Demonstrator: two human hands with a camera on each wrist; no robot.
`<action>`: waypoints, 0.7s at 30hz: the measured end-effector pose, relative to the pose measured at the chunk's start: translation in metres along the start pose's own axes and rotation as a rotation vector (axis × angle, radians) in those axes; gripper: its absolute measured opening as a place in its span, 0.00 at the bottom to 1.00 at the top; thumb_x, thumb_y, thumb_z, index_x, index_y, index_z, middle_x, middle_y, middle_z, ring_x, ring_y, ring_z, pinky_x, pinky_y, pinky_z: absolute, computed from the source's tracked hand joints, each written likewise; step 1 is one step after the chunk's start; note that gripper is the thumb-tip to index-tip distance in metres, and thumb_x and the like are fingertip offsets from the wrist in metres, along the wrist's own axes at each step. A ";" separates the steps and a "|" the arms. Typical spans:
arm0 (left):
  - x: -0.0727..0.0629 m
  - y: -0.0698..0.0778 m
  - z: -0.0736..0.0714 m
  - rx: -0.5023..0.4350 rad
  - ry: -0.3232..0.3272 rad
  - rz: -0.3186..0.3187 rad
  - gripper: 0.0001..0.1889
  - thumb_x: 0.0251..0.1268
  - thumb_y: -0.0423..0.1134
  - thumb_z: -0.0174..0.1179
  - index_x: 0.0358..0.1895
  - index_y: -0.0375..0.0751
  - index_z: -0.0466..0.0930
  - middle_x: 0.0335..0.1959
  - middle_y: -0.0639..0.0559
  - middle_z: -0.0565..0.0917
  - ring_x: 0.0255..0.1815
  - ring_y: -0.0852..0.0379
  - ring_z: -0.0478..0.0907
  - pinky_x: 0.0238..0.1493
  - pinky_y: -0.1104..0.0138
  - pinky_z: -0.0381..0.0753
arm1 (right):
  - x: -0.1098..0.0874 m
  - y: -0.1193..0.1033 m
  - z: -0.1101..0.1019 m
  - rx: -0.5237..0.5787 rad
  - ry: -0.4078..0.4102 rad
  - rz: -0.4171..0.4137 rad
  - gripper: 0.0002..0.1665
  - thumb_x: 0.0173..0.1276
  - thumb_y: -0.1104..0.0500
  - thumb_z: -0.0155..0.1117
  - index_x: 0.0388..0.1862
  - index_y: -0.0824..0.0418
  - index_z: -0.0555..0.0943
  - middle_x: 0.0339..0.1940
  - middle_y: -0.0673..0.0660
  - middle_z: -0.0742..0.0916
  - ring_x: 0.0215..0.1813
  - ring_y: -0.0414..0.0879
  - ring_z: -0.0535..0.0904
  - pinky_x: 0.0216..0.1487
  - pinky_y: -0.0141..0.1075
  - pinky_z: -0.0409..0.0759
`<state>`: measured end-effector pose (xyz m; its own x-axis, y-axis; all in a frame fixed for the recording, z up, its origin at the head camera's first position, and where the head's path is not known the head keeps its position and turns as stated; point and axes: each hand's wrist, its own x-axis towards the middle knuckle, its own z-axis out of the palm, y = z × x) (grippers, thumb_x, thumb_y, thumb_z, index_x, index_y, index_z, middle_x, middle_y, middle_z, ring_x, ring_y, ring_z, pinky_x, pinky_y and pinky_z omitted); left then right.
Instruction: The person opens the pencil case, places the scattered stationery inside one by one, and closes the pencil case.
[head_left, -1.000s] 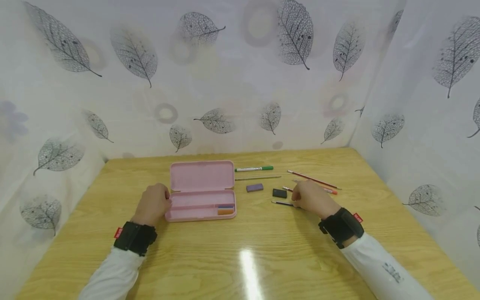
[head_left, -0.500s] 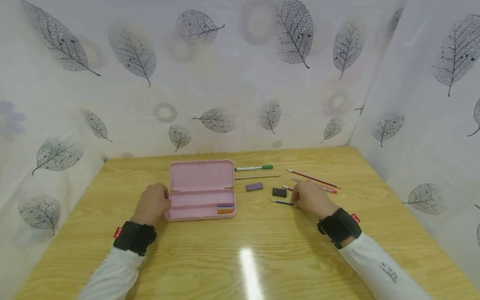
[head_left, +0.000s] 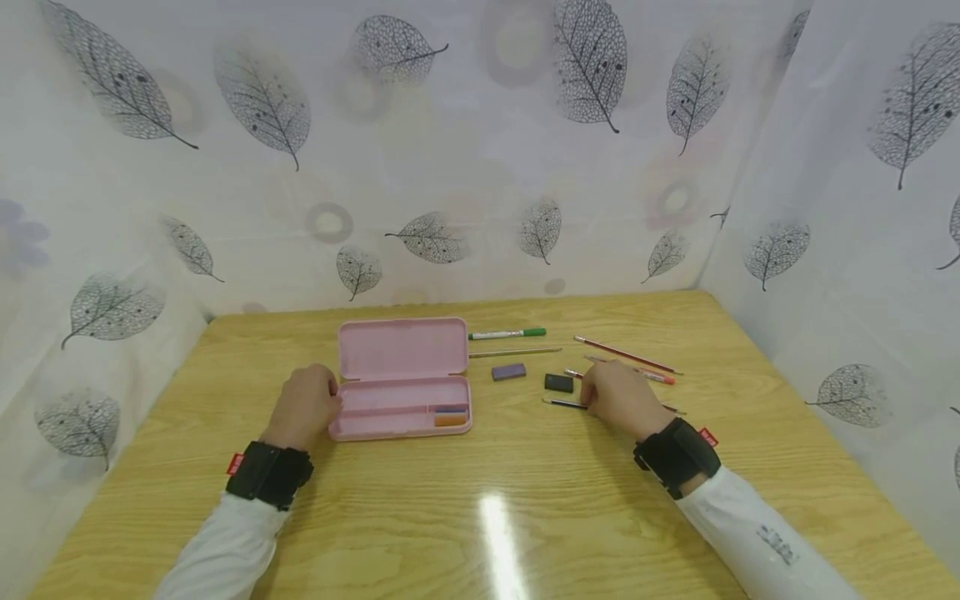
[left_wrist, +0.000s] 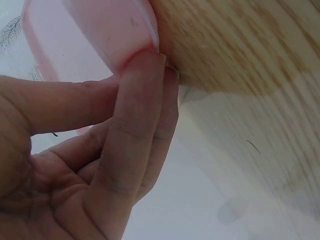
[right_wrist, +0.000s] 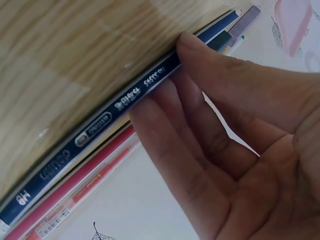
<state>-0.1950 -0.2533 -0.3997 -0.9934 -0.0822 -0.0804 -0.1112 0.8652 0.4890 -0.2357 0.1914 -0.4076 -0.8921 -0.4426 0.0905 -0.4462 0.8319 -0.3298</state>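
Note:
A pink pencil case (head_left: 405, 352) lies with its lid folded back, and my left hand (head_left: 303, 406) holds it by the left end. Thumb and fingertips pinch the pink rim (left_wrist: 135, 50) in the left wrist view. A small orange and blue piece (head_left: 450, 417) sits in the case's front right compartment. My right hand (head_left: 624, 398) pinches a dark blue pencil (right_wrist: 100, 122) near its middle, between thumb and fingers, low over the table. Both ends of that pencil stick out past the hand in the head view.
Right of the case lie a green-capped marker (head_left: 507, 334), a thin metallic-looking rod (head_left: 517, 353), a purple eraser (head_left: 508, 372) and a black block (head_left: 558, 382). Beyond my right hand are a dark red pencil (head_left: 628, 355) and an orange-red pen (head_left: 658, 377). Leaf-print curtain (head_left: 480, 167) borders the table.
The blue pencil's far right end now shows beyond my right hand, where it was hidden before. My left hand stays on the case.

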 end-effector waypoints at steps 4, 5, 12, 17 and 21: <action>0.000 0.000 0.000 -0.001 -0.002 -0.001 0.04 0.65 0.27 0.59 0.33 0.28 0.77 0.25 0.42 0.76 0.26 0.49 0.73 0.27 0.61 0.71 | -0.001 0.001 0.001 0.014 0.006 -0.018 0.16 0.49 0.77 0.66 0.23 0.56 0.86 0.24 0.49 0.84 0.29 0.42 0.77 0.32 0.41 0.77; 0.000 0.000 0.000 -0.001 -0.005 -0.003 0.04 0.66 0.27 0.59 0.34 0.28 0.77 0.26 0.42 0.76 0.26 0.49 0.74 0.27 0.61 0.71 | -0.001 0.001 0.001 0.016 0.008 -0.023 0.16 0.50 0.77 0.65 0.22 0.56 0.86 0.24 0.49 0.84 0.29 0.42 0.77 0.32 0.41 0.77; 0.000 0.000 0.000 0.002 0.000 -0.004 0.04 0.65 0.26 0.59 0.32 0.29 0.77 0.25 0.42 0.76 0.25 0.49 0.73 0.26 0.61 0.71 | 0.000 0.001 -0.001 0.026 -0.011 -0.030 0.15 0.51 0.77 0.67 0.23 0.57 0.85 0.25 0.50 0.83 0.30 0.43 0.76 0.34 0.40 0.77; -0.001 0.000 0.000 0.001 0.003 -0.002 0.04 0.65 0.26 0.59 0.32 0.29 0.77 0.25 0.43 0.76 0.25 0.49 0.73 0.26 0.61 0.71 | 0.002 -0.003 -0.006 0.049 -0.020 -0.035 0.15 0.50 0.79 0.64 0.24 0.60 0.86 0.27 0.51 0.84 0.30 0.43 0.75 0.34 0.39 0.77; 0.000 0.000 0.000 -0.002 0.005 0.008 0.04 0.65 0.26 0.59 0.32 0.29 0.77 0.25 0.42 0.76 0.25 0.49 0.73 0.26 0.61 0.71 | 0.006 -0.010 -0.012 0.066 -0.023 -0.024 0.16 0.51 0.79 0.61 0.25 0.61 0.86 0.26 0.51 0.83 0.28 0.43 0.74 0.32 0.38 0.76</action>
<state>-0.1945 -0.2534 -0.3999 -0.9944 -0.0774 -0.0725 -0.1032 0.8648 0.4914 -0.2376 0.1840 -0.3925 -0.8790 -0.4705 0.0776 -0.4612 0.7975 -0.3889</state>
